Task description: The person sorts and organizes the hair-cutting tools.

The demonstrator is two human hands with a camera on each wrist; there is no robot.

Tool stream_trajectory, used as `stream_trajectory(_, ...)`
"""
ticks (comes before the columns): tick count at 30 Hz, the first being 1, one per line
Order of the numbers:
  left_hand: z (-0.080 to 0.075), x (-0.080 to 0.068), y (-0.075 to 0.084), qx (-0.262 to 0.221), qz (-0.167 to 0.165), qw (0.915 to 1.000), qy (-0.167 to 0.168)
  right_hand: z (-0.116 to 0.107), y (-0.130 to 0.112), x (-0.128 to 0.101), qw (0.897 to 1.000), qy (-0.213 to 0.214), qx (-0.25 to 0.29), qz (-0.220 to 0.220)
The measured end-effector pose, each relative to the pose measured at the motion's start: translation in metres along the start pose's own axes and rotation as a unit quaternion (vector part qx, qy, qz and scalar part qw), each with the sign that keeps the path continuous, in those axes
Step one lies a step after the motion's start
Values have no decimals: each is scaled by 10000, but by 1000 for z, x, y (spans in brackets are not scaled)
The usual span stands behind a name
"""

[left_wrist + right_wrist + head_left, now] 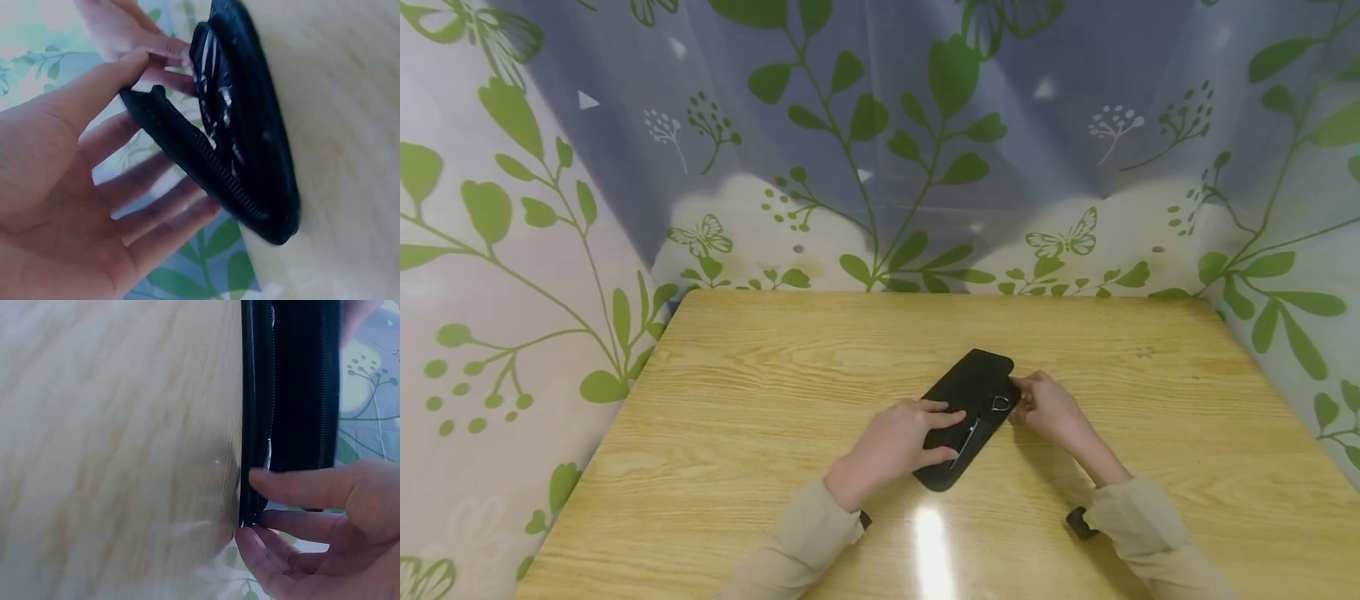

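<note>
A black zippered case (961, 390) lies slanted on the table, partly unzipped. Shiny metal tools (226, 103) show inside it, one with a ring-shaped handle (1001, 404) like that of scissors. My left hand (887, 442) holds the raised lid (181, 140), thumb at its edge and fingers along its outer side. At the case's right side, my right hand (1054, 410) pinches the lower edge; the thumb lies at the opening and the fingers curl beneath, as the right wrist view shows. Zipper teeth (272, 375) line both rims.
The wood-grain table (760, 367) extends around the case. A curtain (880, 150) with leaves and butterflies hangs behind and at both sides. Dark straps (1081, 523) sit at the wrists below light sleeves.
</note>
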State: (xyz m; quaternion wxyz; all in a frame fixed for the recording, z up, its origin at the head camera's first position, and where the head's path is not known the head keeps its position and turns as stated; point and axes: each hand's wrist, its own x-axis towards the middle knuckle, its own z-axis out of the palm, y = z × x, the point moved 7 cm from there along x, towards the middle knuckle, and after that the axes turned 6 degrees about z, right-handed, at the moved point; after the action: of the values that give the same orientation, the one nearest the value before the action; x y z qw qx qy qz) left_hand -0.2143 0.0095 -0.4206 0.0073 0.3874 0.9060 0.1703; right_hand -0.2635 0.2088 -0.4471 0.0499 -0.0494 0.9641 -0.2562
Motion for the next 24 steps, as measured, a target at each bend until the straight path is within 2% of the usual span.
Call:
stream_trajectory(3,10,0,3,-9,-29,9995,-328,1,2,1,9999,-107,105,75)
stream_trajectory(6,19,-3,2,-253,-258,9973,-633,1,4,3,9996,-116,255,64)
stream_trajectory(9,25,-6,0,-259,-430,9953,-827,-1,3,5,9992,-133,366,-19)
stream_trajectory(15,29,-7,3,76,-420,9948,-925,1,2,8,9989,-423,165,63)
stream_trajectory(24,31,-9,0,-46,-490,9939,-987,4,3,6,9989,-446,10,124)
